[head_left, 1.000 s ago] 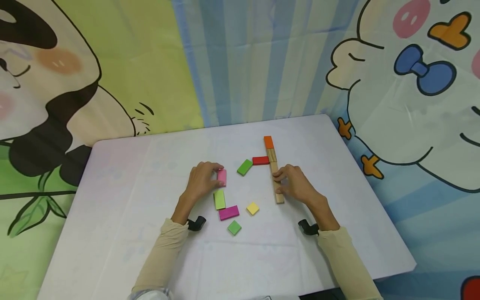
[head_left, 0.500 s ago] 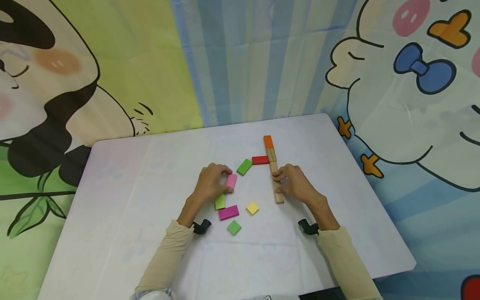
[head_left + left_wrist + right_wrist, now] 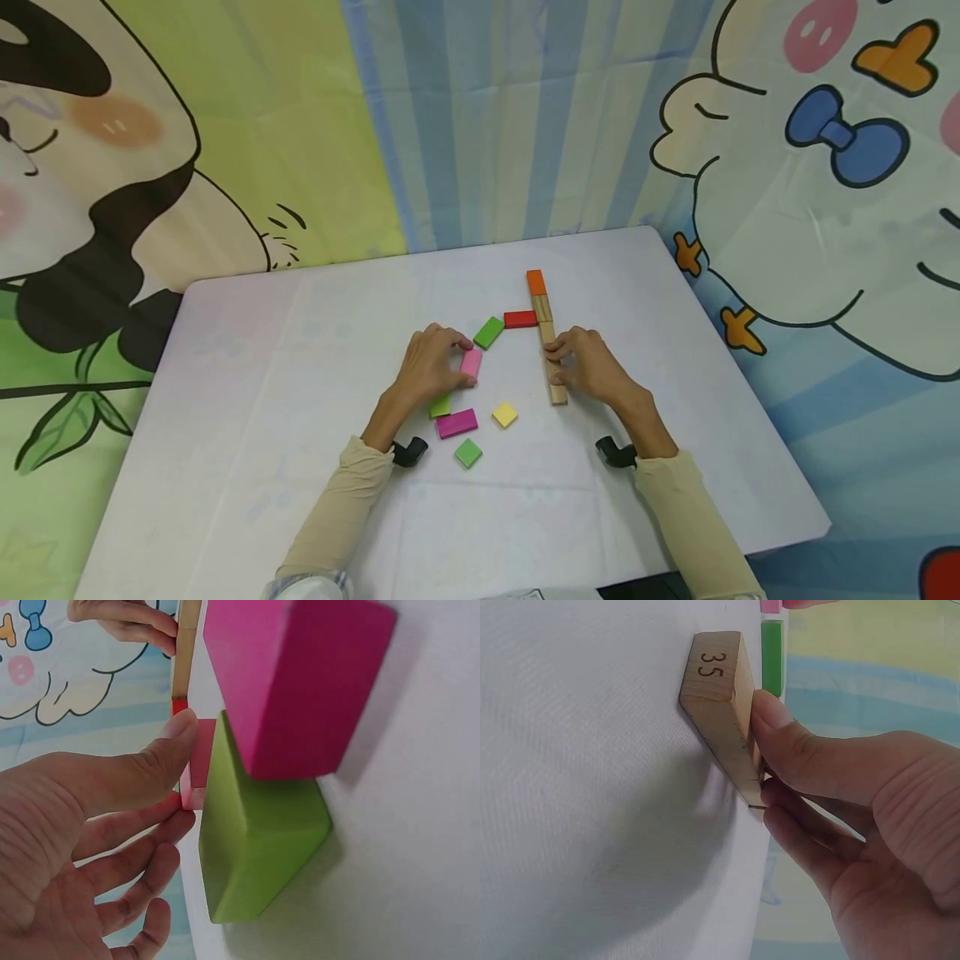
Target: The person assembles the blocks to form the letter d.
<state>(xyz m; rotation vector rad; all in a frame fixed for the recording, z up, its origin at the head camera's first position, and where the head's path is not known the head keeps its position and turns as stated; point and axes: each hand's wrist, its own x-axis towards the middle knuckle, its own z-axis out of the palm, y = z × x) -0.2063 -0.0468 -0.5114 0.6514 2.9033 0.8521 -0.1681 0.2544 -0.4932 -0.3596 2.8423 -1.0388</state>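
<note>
My left hand (image 3: 426,364) pinches a pink block (image 3: 471,365) between thumb and fingers, close to a green block (image 3: 489,332). Below that hand lie a lime green block (image 3: 440,407), partly hidden by it, and a magenta block (image 3: 457,424) touching the lime one. With curled fingers and thumb, my right hand (image 3: 596,364) holds a plain wooden block (image 3: 716,671) marked 35 at the near end of a straight row. Farther along that row come more wooden blocks (image 3: 543,309) and an orange block (image 3: 536,282). A red block (image 3: 521,319) meets the row from the left.
A yellow block (image 3: 505,415) and a small green block (image 3: 468,453) lie on the white table (image 3: 262,400) nearer the person. Behind the table hangs a printed cloth (image 3: 480,125). A black object (image 3: 645,587) shows at the front edge.
The left hand has slid the pink block right and tilted it, bringing it close to the green block and away from the lime one. The right hand stays put on the wooden row.
</note>
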